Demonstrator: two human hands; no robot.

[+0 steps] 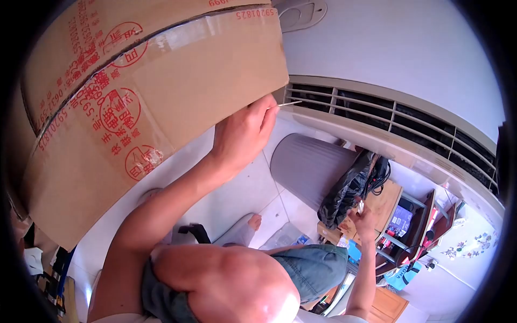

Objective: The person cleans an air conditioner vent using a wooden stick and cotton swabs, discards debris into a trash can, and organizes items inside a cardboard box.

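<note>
My left hand [246, 132] is closed in a pinch around a thin pale stick [291, 103]. The stick's far end reaches the left end of a beige slatted vent grille [393, 114]; whether it touches the slats I cannot tell. Just above that hand is the lower edge of a large cardboard box [215, 70] with red print and clear tape. Lower right, my right hand [363, 219] is raised with its fingers curled around a small shiny object [360, 205], too small to name. A grey ribbed bin [309, 164] stands between the two hands.
A black plastic bag [344, 196] and dark cables [379, 175] hang over the bin's mouth. Beyond my right hand are a wooden-topped surface and a shelf with small items [401, 218]. My bent knee [231, 274] is close below, above a tiled floor [269, 210].
</note>
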